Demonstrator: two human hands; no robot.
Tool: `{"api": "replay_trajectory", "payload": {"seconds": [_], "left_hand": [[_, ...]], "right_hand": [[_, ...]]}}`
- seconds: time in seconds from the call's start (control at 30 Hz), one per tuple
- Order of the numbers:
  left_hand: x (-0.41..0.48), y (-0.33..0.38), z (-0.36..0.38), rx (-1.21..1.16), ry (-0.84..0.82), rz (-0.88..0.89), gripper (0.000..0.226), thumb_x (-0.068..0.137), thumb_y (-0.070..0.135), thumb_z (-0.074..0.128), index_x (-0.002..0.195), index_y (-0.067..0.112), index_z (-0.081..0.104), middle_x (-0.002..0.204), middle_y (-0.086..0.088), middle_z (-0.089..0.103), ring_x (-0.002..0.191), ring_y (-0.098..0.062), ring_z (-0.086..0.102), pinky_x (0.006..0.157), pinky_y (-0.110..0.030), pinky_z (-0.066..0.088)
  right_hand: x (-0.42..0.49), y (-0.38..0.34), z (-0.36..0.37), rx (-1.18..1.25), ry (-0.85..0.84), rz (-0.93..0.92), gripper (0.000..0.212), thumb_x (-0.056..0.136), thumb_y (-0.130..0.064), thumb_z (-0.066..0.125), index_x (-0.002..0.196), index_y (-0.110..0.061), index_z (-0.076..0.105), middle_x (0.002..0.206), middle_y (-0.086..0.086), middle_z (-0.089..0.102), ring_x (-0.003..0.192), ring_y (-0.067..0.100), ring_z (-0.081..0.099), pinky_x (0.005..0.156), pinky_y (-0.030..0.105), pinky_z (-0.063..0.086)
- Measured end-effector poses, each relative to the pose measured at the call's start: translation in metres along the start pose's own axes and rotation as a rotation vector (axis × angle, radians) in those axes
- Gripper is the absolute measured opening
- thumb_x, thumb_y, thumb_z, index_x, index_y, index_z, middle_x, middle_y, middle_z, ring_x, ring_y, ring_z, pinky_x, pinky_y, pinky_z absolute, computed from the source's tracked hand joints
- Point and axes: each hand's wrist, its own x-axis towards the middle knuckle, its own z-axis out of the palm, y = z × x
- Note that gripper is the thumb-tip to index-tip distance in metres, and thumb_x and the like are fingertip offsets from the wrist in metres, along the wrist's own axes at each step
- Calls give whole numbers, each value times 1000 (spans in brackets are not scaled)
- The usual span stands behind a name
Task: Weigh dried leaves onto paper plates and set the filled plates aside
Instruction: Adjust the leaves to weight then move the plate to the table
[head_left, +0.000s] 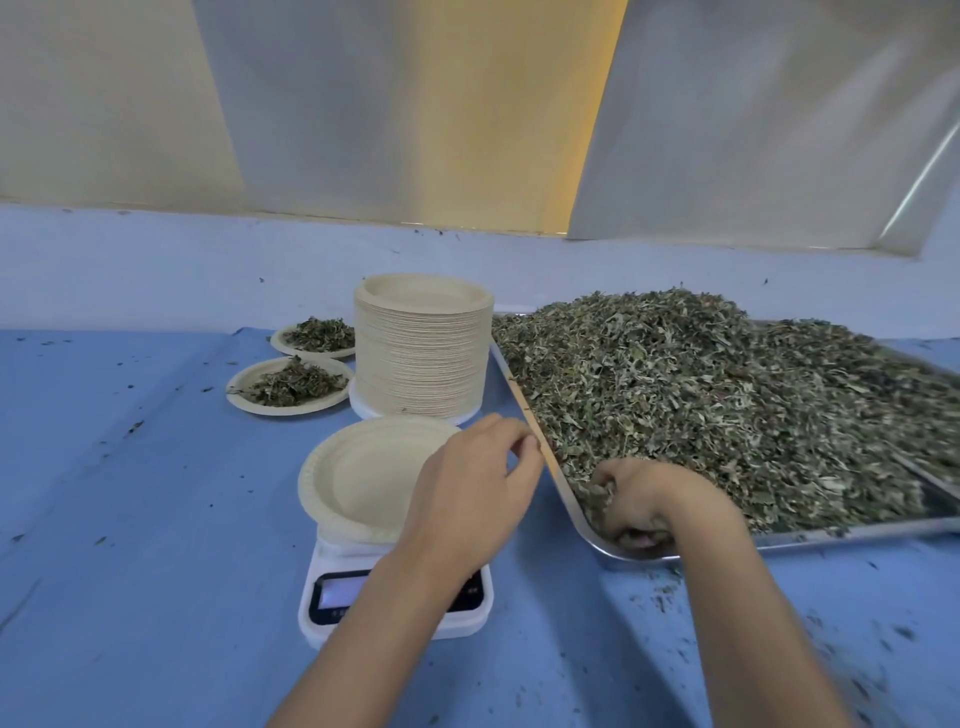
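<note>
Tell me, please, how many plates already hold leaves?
2: the near plate lies left of the stack; the far plate sits just beyond it. The stack may hide others.

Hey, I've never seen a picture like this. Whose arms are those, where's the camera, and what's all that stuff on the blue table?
There is no machine here. These are a person's two bare arms, seen from a single camera worn on their head that looks forward and down. On the blue table stands a small white scale with an empty paper plate on top. Behind it is a tall stack of plates, and left of the stack are two filled plates, already set aside. On the right, a metal tray carries a big heap of dried leaves. The right hand is dug into the heap near the tray's corner, fingers curled round a handful. The left hand hovers over the empty plate's right edge, fingers loosely curled by the tray's rim. Whether it pinches anything is unclear.
</note>
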Motion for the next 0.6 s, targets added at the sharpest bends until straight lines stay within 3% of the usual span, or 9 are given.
{"api": "replay_trajectory", "payload": {"seconds": [0.03, 0.13, 0.2, 0.33, 0.43, 0.5, 0.57, 0.6], "left_hand": [[1, 0, -1, -19, 11, -11, 23, 95, 30, 44, 89, 20, 65, 90, 7, 61, 79, -10, 54, 75, -35, 46], [2, 1, -4, -67, 38, -34, 24, 94, 30, 46, 89, 20, 67, 90, 8, 63, 79, -8, 55, 76, -35, 46], [2, 1, -5, -72, 42, -39, 24, 93, 30, 45, 88, 21, 67, 90, 8, 63, 78, -7, 55, 75, -35, 46], [2, 1, -5, -54, 20, -35, 24, 94, 31, 45, 89, 22, 66, 90, 10, 62, 78, -6, 53, 75, -34, 47], [2, 1, -6, -57, 16, -29, 22, 94, 31, 46, 87, 23, 65, 87, 11, 61, 77, -6, 53, 74, -34, 47], [2, 0, -8, -79, 23, -32, 22, 93, 30, 46, 85, 24, 66, 86, 12, 62, 75, -7, 54, 73, -34, 48], [1, 1, -10, -121, 33, -47, 21, 91, 30, 47, 83, 27, 66, 84, 13, 63, 72, -6, 57, 72, -34, 49], [1, 1, -11, -137, 34, -55, 21, 90, 31, 47, 82, 28, 66, 84, 14, 63, 71, -6, 58, 72, -33, 49]], "right_hand": [[4, -2, 3, 55, 66, -14, 49, 83, -4, 62, 128, -19, 50, 105, 11, 59, 64, 19, 57, 44, 11, 40], [15, -5, 11, 122, 302, -82, 57, 83, -3, 62, 136, -20, 49, 125, 12, 58, 102, 26, 61, 74, 22, 48], [18, -4, 12, 189, 395, -122, 64, 80, -5, 69, 139, -22, 48, 127, 11, 58, 105, 26, 59, 81, 26, 46], [13, 2, -2, 188, 342, -164, 76, 76, -11, 78, 141, -31, 44, 129, 6, 57, 81, 15, 58, 76, 27, 50], [9, 4, -13, 76, 325, -175, 80, 74, -16, 79, 141, -37, 42, 128, 2, 58, 88, 16, 56, 85, 33, 53], [11, 2, -12, -7, 288, -204, 88, 74, -12, 78, 145, -39, 35, 135, 4, 52, 89, 16, 56, 82, 34, 53], [18, -5, -7, -135, 186, -241, 105, 73, -4, 75, 151, -41, 14, 153, 4, 27, 118, 26, 50, 90, 39, 50], [22, -9, -5, -183, 135, -246, 111, 74, 0, 72, 151, -42, 3, 159, 1, 10, 135, 32, 35, 98, 43, 46]]}}
